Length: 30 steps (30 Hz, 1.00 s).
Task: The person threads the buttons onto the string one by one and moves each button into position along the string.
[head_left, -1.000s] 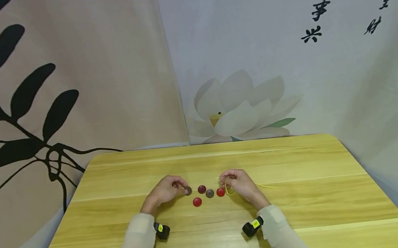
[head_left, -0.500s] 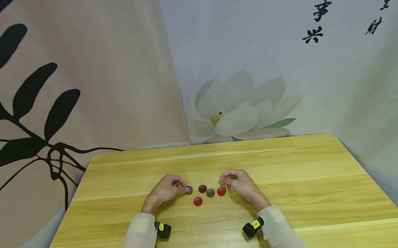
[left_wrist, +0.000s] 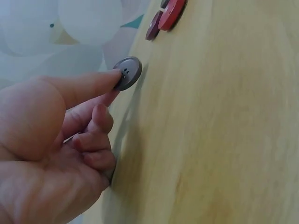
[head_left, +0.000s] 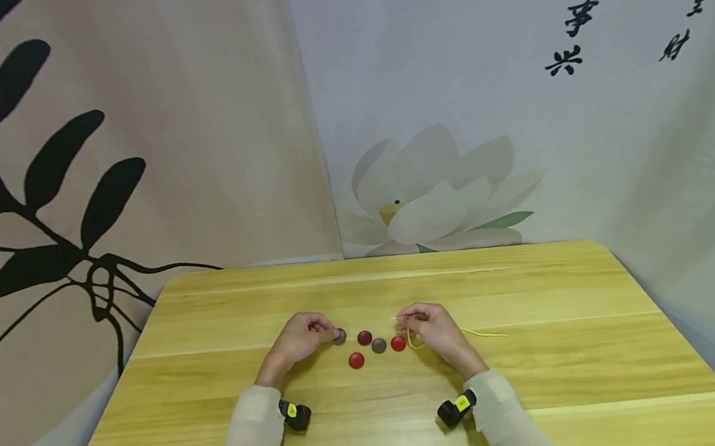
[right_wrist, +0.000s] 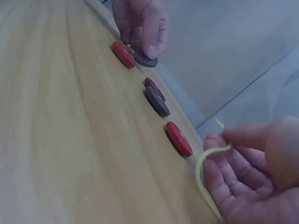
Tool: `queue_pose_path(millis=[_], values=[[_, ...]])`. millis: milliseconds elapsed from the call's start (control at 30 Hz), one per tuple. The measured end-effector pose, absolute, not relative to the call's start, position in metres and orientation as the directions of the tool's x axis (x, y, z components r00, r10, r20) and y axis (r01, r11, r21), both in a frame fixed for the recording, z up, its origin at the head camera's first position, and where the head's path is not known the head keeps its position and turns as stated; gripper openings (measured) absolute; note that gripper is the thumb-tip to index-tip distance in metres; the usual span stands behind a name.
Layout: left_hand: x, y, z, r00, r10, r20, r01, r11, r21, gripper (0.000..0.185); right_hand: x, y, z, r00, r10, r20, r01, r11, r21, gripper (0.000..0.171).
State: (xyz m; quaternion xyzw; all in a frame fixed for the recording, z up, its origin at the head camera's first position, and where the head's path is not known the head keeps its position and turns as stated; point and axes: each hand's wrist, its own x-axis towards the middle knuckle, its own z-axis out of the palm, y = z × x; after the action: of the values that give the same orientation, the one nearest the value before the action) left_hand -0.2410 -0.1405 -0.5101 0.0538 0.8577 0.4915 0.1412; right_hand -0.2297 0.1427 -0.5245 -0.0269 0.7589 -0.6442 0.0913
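Observation:
My left hand (head_left: pixel 300 337) pinches a grey-brown button (left_wrist: pixel 129 73) between thumb and forefinger; its small holes face the left wrist camera. In the right wrist view this button tilts just above the table. My right hand (head_left: pixel 432 328) pinches a yellow cord (right_wrist: pixel 201 179) near one end, a short tip poking out above the fingers. The rest of the cord curves below the hand and trails right across the table. Between the hands lie a dark red button (head_left: pixel 365 338), a grey button (head_left: pixel 379 345), a red button (head_left: pixel 398 343) and a nearer red button (head_left: pixel 356 361).
The wooden table (head_left: pixel 544 349) reaches back to a hanging cloth backdrop (head_left: pixel 222 135) printed with leaves, a lotus and writing. A small black camera (head_left: pixel 296 415) sits on the left wrist and another black camera (head_left: pixel 456 409) on the right.
The left hand has lifted slightly, and the grey-brown button has risen a little with it. The right hand keeps its hold on the cord, and the loose buttons lie as before.

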Motion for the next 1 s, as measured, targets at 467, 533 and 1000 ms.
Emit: queue_pose_path(millis=[467, 533, 1000], values=[[-0.239, -0.133, -0.512, -0.979, 0.137, -0.154, -0.083, 0.421, 0.903, 0.006, -0.229, 0.144, -0.520, -0.983, -0.145, -0.110, 0.093, 0.118, -0.989, 0.012], [-0.240, -0.131, -0.512, -0.981, 0.121, -0.150, -0.089, 0.407, 0.909, 0.006, -0.229, 0.144, -0.520, -0.984, -0.142, -0.112, 0.097, 0.112, -0.989, 0.012], [-0.237, -0.117, -0.498, -0.988, -0.010, -0.153, -0.147, 0.336, 0.930, 0.013, -0.228, 0.149, -0.508, -0.988, -0.121, -0.096, 0.086, 0.086, -0.993, 0.011]])
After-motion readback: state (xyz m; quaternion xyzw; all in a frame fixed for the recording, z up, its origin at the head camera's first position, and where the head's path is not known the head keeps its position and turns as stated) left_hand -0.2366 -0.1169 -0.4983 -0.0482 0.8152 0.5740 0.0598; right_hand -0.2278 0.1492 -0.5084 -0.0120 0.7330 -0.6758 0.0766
